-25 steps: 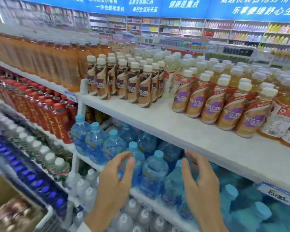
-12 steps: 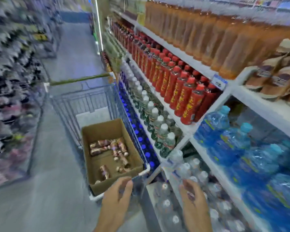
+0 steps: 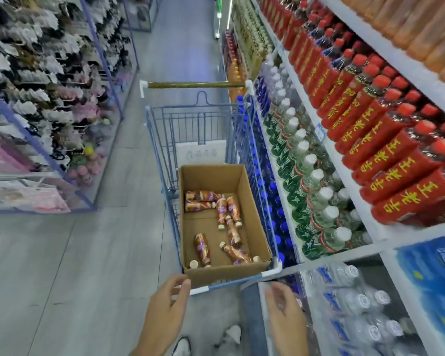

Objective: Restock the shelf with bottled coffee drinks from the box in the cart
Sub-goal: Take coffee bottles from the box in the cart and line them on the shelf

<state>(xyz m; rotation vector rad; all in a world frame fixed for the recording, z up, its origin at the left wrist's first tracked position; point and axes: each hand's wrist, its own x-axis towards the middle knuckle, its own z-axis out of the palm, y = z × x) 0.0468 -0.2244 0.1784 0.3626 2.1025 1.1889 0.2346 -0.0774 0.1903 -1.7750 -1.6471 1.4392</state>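
Cart stood in aisle, close against shelf on right. Open box sat in its near end, with several coffee bottles lying loose on the box floor. Left hand hovered just beside cart's near rim, right hand near shelf. Both empty, fingers loosely bent.

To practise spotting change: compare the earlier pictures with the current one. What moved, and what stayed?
The view swung left from the shelf to the cart and its box. Both hands moved with it: the left hand now hovers at the cart's near rim, the right hand beside it. Nothing was picked up or let go. Unchanged: both hands empty and open; coffee bottles lie loose in the box.
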